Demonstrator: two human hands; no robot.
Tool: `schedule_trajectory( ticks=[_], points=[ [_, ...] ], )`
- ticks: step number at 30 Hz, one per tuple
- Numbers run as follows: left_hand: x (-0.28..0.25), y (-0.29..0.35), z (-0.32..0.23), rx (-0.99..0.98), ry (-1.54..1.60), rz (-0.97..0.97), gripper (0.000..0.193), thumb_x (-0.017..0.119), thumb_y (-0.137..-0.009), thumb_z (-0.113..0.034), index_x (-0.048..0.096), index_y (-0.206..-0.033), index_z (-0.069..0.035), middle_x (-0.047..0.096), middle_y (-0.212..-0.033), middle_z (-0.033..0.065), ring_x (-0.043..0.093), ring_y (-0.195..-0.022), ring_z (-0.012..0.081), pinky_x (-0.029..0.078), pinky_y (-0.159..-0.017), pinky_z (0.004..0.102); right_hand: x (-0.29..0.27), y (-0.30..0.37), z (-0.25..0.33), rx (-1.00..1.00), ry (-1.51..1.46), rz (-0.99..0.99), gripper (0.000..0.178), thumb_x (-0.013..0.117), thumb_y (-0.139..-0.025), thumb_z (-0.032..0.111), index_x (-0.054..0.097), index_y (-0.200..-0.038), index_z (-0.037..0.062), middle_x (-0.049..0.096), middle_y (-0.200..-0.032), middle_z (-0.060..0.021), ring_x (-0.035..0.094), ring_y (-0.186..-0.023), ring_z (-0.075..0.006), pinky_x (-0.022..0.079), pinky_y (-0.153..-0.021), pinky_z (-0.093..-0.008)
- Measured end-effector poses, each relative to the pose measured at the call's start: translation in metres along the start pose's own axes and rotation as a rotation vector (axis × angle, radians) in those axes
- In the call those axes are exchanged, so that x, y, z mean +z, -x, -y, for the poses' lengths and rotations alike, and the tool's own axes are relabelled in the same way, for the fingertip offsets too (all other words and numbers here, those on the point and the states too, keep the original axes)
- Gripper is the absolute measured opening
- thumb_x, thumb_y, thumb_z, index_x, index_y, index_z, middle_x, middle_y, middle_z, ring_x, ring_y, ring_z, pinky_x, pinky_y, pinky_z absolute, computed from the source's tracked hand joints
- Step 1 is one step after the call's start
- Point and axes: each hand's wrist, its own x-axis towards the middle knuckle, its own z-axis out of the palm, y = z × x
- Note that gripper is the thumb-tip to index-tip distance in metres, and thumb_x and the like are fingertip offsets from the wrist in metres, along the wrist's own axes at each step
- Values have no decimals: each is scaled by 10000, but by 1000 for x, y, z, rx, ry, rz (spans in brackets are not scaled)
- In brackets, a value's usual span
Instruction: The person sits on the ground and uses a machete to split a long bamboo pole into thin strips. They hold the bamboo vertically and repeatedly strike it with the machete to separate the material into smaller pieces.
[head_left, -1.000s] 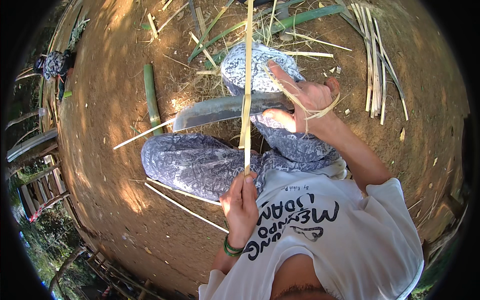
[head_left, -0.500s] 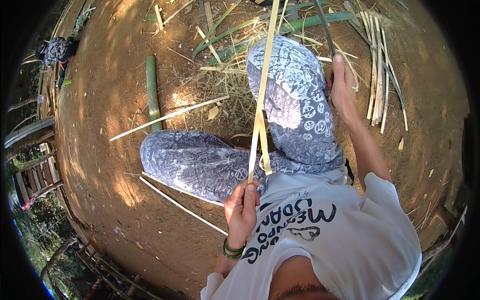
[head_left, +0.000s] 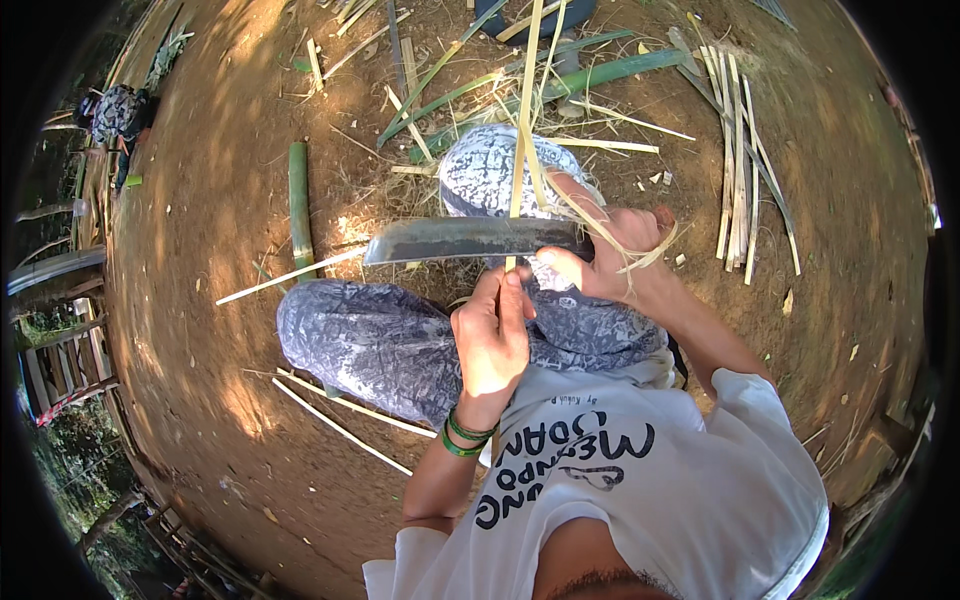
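Note:
My left hand (head_left: 491, 332) pinches the near end of a long, pale bamboo strip (head_left: 526, 100) that runs away from me between my knees. A broad machete (head_left: 450, 240) lies crosswise over this strip, its dark blade pointing left. The fingers of my right hand (head_left: 618, 250) are wrapped round its handle, which they mostly hide, and the thumb rests near the base of the blade. Thin curled shavings (head_left: 588, 218) loop from the strip over my right hand. Whether the edge bites into the strip, I cannot tell.
Split bamboo strips (head_left: 738, 160) lie on the dirt at the right. A green bamboo piece (head_left: 300, 205) is at left, beside a loose pale strip (head_left: 285, 277). Longer green bamboo (head_left: 620, 70) and shavings cover the ground ahead. Two thin strips (head_left: 345, 435) lie beside my left leg.
My right hand has swung the machete in from the far right, so the blade now crosses the strip. My left hand has moved slightly forward, keeping its pinch. Curled shavings now hang over my right hand.

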Motion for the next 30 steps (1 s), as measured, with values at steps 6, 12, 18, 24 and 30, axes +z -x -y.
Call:
schedule_trajectory(
  ticks=[6, 12, 18, 24, 30],
  points=[
    [-6, 13, 0, -51, -60, -21, 250, 525, -1046, -200, 692, -1016, -16, 541, -606, -20, 429, -550, 36, 350, -505, 234, 4, -20, -5, 28, 5, -29, 828, 605, -869, 652, 430, -1485, 127, 564, -524, -216, 637, -540, -442, 500, -518, -538],
    [-15, 39, -4, -142, -26, -19, 232, 547, -1039, -197, 697, -1007, -24, 512, -591, -33, 412, -544, 30, 325, -496, 227, 3, -27, -6, 105, 9, -1, 793, 603, -873, 638, 460, -1466, 130, 552, -499, -207, 633, -539, -450, 505, -539, -552],
    [-22, 55, -4, -56, -147, -35, 165, 571, -1010, -118, 683, -1036, 0, 531, -578, 33, 491, -502, 77, 408, -492, 262, 5, -25, -4, 120, 57, 31, 788, 618, -869, 612, 444, -1487, 153, 543, -514, -212, 604, -506, -426, 469, -507, -516],
    [-22, 65, -5, 15, -231, -59, 139, 579, -994, -74, 677, -1053, 5, 521, -568, 38, 503, -496, 86, 417, -492, 263, 17, -14, -7, 66, -7, -88, 828, 619, -851, 657, 443, -1493, 165, 563, -534, -192, 606, -487, -395, 463, -478, -497],
    [-23, 77, -13, -112, -225, -40, 170, 536, -1007, -78, 683, -1037, 4, 508, -578, 5, 487, -533, 50, 379, -491, 246, 26, -5, -9, 26, 46, -125, 874, 621, -828, 697, 443, -1497, 164, 536, -513, -161, 591, -494, -368, 456, -472, -492]
  ],
)
